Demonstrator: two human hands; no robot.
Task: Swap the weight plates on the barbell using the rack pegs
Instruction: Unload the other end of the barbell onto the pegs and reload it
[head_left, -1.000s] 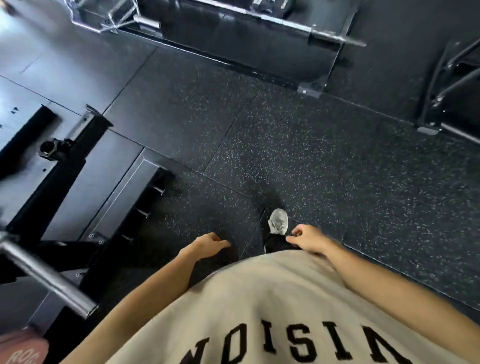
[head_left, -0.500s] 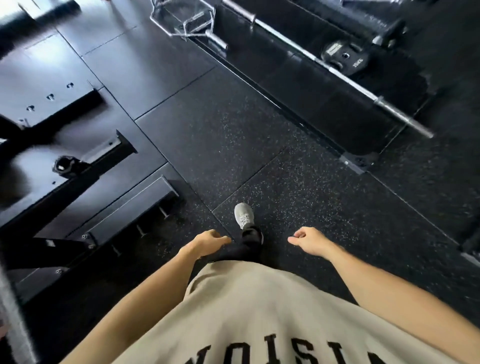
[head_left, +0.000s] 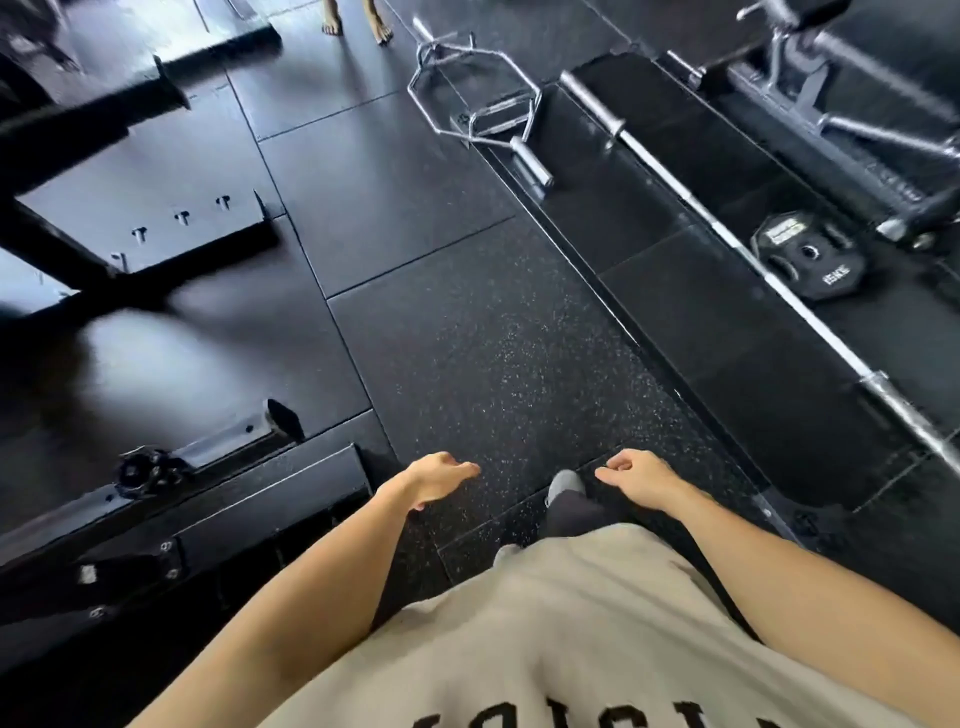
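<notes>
1. Head view, the room: a gym floor (head_left: 467, 291) of black rubber tiles, smooth and glossy on the left, speckled with white flecks in the middle where the person stands
2. Along the right runs a darker platform (head_left: 691, 312) with a raised edge; the barbell (head_left: 737, 249) lies on it slantwise, its near sleeve toward the lower right and its far sleeve toward the top centre, both sleeves bare
3. A black weight plate (head_left: 810, 262) lies flat on the platform just beside the bar's shaft, on its far side, with white lettering too small to read
4. A chrome hex bar (head_left: 475, 96) rests on the floor near the platform's far corner, apart from the barbell
5. At the left stand the black steel feet and beams of a rack (head_left: 130, 208), with bolt heads showing on its base plate; a lower black frame (head_left: 223, 499) carrying a round knob lies just left of the person
6. At the top edge are another person's bare feet (head_left: 353, 23), well away
7. At the upper right, blurred chrome tubing of another machine (head_left: 831, 88)
8. Hands: both forearms reach forward and down over a beige shirt (head_left: 561, 639) with black letters; one grey shoe (head_left: 563, 483) shows between the hands
9. The left hand (head_left: 436, 478) hangs over the speckled tile with relaxed, nearly straight fingers, holding nothing
10. The right hand (head_left: 636, 475) hangs level with it, fingers loosely curled inward, also holding nothing; both are well apart from barbell and plate
</notes>
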